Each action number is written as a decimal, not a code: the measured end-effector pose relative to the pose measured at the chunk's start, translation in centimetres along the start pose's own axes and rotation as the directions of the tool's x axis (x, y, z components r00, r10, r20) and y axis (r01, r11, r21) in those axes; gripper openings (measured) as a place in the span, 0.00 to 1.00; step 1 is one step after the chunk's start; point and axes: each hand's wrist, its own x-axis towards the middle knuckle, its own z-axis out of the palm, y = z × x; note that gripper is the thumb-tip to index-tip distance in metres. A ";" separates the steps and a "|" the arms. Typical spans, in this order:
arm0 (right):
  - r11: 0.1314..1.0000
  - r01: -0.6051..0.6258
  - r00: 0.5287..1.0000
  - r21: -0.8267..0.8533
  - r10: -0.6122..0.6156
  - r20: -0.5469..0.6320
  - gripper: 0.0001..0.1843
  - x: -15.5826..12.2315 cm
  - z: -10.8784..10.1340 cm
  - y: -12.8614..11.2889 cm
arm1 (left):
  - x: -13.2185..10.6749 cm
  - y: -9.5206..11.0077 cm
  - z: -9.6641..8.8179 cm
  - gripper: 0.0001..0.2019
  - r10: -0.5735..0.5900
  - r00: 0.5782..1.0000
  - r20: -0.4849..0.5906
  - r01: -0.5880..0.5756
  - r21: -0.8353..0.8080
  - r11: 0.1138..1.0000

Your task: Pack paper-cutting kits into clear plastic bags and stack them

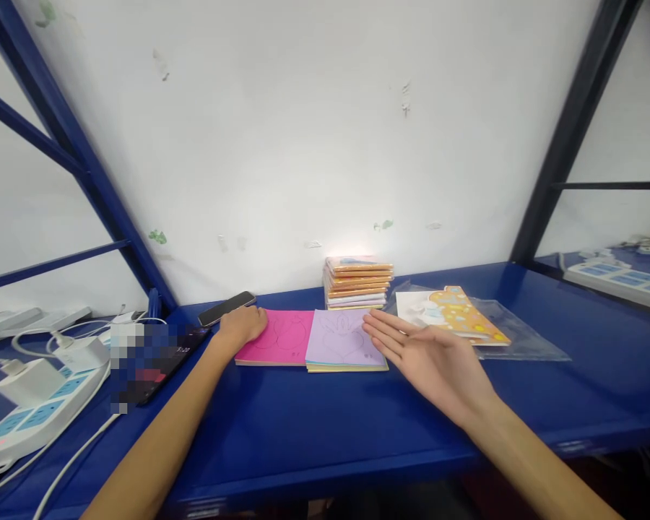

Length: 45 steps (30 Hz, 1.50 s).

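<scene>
Pink paper pad (275, 338): light, floppy, best gripped at its edge; left hand (242, 326) rests unclenched on it, right hand (430, 365) open, empty.

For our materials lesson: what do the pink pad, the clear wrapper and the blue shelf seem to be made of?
The pink pad looks like matte paper, with stacked sheet edges showing. The clear wrapper looks like thin glossy plastic film, creased and shining. The blue shelf looks like painted metal, smooth with soft sheen, though paint hides what lies beneath.
</scene>
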 end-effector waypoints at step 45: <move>0.882 0.038 0.994 -0.469 0.013 0.106 0.24 -0.4 0.2 0.7 | -8.8 9.2 0.7 0.13 0.678 0.319 -0.663 -0.942 -0.140 0.306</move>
